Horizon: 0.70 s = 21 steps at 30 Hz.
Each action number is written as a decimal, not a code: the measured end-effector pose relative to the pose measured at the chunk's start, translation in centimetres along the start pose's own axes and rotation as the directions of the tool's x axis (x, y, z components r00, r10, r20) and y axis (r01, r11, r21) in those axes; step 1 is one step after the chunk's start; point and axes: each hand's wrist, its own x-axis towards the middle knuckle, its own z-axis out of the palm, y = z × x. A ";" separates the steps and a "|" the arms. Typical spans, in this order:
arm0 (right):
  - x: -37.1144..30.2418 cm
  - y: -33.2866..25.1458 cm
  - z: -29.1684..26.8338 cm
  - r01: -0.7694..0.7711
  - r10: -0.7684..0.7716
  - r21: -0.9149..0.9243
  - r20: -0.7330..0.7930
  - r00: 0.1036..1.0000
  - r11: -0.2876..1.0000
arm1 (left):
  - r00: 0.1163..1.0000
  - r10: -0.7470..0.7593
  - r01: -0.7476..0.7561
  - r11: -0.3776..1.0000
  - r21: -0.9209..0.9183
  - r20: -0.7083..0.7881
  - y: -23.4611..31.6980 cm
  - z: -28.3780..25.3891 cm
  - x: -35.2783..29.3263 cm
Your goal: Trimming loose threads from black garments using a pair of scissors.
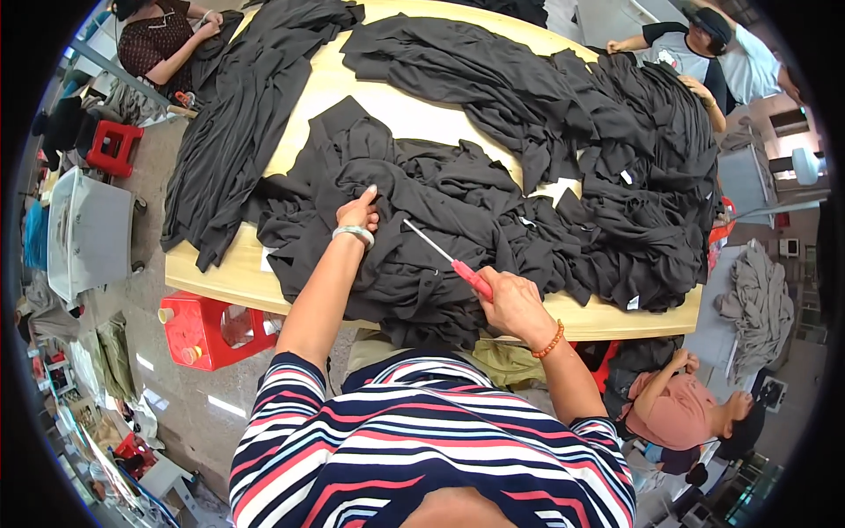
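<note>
A heap of dark grey garments (422, 176) lies along the near side of the table in front of me. My left hand (358, 214) is closed on a fold of a dark garment, its fingers curled and one digit extended away from me. Between my right fingers is a red-handled tool (471, 279) with a long, thin metal blade, pointing up and left over the cloth; its exact kind is unclear. My right hand (513, 304) grips the handle above the table's near edge, to the right of my left hand.
More dark garments cover the wooden table (207, 268) at left and far right. A red plastic container (202, 330) stands below its left edge. A white bin (92, 233) and red stool (114, 145) are farther left. Several people work around the table, including one in pink (673, 409).
</note>
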 end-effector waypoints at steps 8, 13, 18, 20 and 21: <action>5.7 -1.9 -1.6 0.122 -0.112 -0.068 0.133 0.985 0.990 | 0.944 0.225 -0.132 0.928 -0.348 0.243 -1.6 -1.9 0.4; 9.6 -3.5 -0.5 0.216 -0.210 -0.119 0.060 0.976 0.969 | 0.912 0.266 -0.166 0.936 -0.311 0.313 -1.4 -3.8 1.3; 8.7 -1.4 -0.9 0.148 -0.113 -0.152 0.220 0.969 0.977 | 0.945 0.225 -0.108 0.900 -0.421 0.238 -2.3 -3.2 0.8; 8.2 -2.4 -0.7 0.204 -0.173 -0.090 0.270 0.947 0.975 | 0.932 0.268 -0.116 0.858 -0.501 0.243 -2.6 -4.5 1.5; 8.2 -2.8 -0.6 0.221 -0.196 -0.069 0.259 0.946 0.973 | 0.927 0.286 -0.100 0.815 -0.571 0.245 -2.6 -5.1 2.1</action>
